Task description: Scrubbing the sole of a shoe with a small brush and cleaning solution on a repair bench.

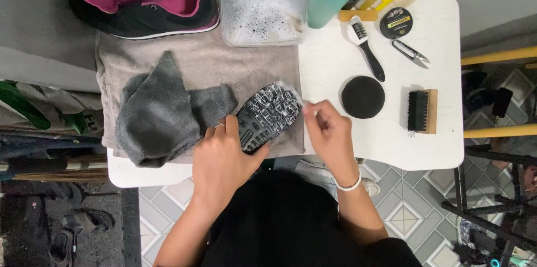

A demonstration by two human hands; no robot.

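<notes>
Fingers (238, 133) of left hand (224, 158) are gripping the sole-up shoe (265, 115); right hand (330, 133), pinched closed on something unclear, is working its toe. Wet sole could be slipped from.

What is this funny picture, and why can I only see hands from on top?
The camera sits on a person's head and looks down, so you see their two hands. The left hand holds a shoe upside down on a grey towel. The right hand has its fingers pinched at the sole's soapy edge; what they hold is blurred. On the white table lie brushes, a black round sponge, a tub of soapy water and another black-and-pink shoe.
</notes>
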